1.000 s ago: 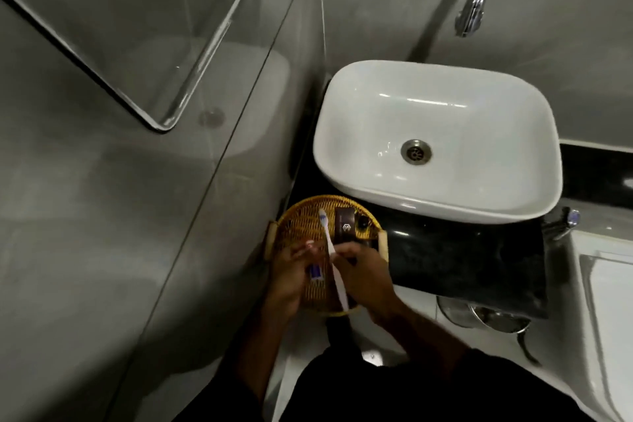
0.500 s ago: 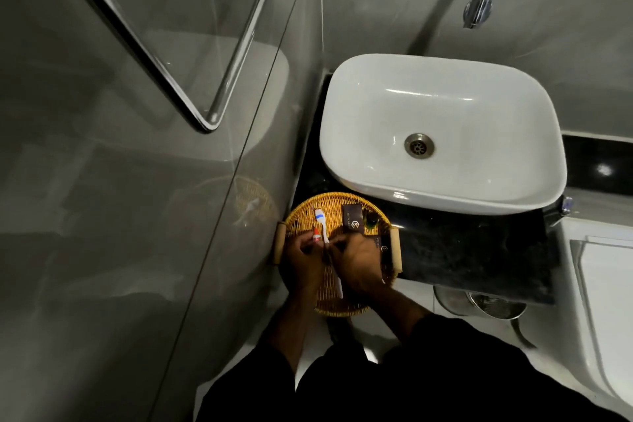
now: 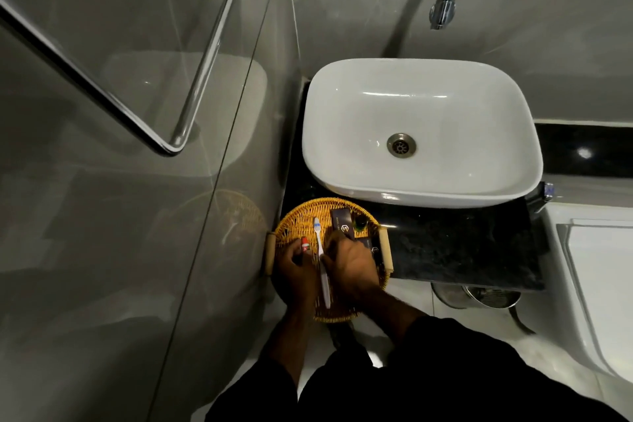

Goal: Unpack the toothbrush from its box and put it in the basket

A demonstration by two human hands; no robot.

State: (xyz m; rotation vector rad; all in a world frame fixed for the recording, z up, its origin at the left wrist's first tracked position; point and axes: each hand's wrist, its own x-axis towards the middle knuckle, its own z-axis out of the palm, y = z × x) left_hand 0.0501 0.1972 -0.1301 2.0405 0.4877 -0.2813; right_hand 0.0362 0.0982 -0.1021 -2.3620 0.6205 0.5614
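Your toothbrush (image 3: pixel 321 259) lies lengthwise in the round wicker basket (image 3: pixel 291 216), its white handle running toward you and its bristled head, marked with blue, pointing toward the white basin (image 3: pixel 421 134). Your left hand (image 3: pixel 296 271) rests over the left half of the basket, fingers curled around a small tube with a red cap (image 3: pixel 304 245), whose cap end pokes out just beside the brush's neck. Your right hand (image 3: pixel 352 267) sits over the right half, its thumb side touching the brush handle; whether it actually grips the handle or only lies against it, you cannot tell from this angle. Just beyond your right hand, a dark box with a pale logo (image 3: pixel 342 224) lies in the basket, a second dark box (image 3: pixel 371 247) shows partly under your knuckles, and a small dark bottle (image 3: pixel 360 223) stands next to them. The basket sits on the black stone surface (image 3: pixel 462 243), at its left edge against the grey wall, near the front of the basin.
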